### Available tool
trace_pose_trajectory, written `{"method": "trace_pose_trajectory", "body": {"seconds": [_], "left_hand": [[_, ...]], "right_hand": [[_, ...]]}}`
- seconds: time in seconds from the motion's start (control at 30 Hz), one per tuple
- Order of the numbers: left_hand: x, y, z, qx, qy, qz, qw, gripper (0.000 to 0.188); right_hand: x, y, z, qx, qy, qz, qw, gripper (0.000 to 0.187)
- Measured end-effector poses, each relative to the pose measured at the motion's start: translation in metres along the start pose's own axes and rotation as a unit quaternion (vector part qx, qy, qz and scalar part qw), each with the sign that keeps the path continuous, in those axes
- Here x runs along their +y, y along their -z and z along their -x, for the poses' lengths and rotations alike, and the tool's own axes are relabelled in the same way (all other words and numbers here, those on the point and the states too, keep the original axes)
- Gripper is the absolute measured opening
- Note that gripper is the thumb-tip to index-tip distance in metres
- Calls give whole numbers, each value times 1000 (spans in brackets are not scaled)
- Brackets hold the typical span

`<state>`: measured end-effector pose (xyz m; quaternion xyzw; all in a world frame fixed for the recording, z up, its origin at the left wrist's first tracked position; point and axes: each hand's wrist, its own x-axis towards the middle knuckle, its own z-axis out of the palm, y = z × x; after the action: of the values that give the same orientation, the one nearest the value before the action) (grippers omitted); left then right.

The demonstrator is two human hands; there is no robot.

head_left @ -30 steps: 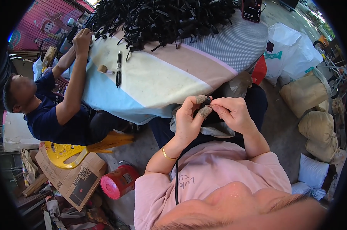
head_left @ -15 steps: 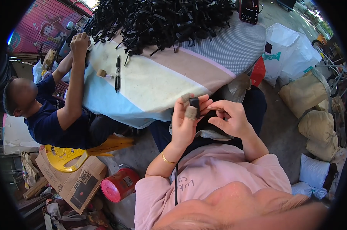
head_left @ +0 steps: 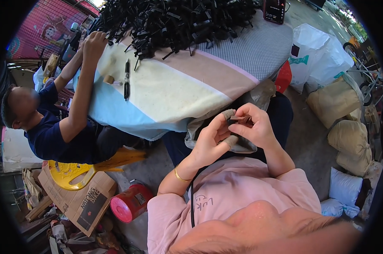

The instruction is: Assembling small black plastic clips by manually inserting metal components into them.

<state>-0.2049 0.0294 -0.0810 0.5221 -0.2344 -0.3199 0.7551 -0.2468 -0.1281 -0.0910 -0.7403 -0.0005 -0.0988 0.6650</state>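
My left hand point(head_left: 212, 142) is curled over my lap, grey-beige wraps on its thumb and one fingertip. Between its fingertips and my right hand is a small black piece point(head_left: 231, 122), mostly hidden. My right hand point(head_left: 255, 127) pinches a small, thin brownish strip point(head_left: 241, 117) close against that piece; its exact kind cannot be made out. Beyond my hands, a large heap of black plastic pieces point(head_left: 178, 25) covers the far part of the cloth-covered table point(head_left: 174, 89). A pale bag point(head_left: 193, 133) lies across my lap beneath my hands.
A black pen point(head_left: 127, 80) and a small brown roll point(head_left: 109, 79) lie on the cloth. At left, another person point(head_left: 56, 122) reaches to the heap. A phone point(head_left: 274, 10) stands at the far edge. Near me are a red bucket point(head_left: 131, 203), cardboard point(head_left: 83, 201) and sacks point(head_left: 350, 142).
My hands have come together, and the black piece, earlier upright in my left fingers, is now mostly covered. The other person's hands have shifted slightly at the heap.
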Motion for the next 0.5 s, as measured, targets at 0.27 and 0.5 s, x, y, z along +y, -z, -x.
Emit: {"method": "trace_pose_trajectory", "body": {"seconds": [0.27, 0.5], "left_hand": [[-16, 12, -5, 76, -25, -26, 996, 30], [-14, 12, -5, 97, -33, -32, 994, 26]], "right_hand": [[7, 5, -3, -78, -98, -197, 972, 14], [-6, 5, -4, -69, -22, 31, 997, 12]]}}
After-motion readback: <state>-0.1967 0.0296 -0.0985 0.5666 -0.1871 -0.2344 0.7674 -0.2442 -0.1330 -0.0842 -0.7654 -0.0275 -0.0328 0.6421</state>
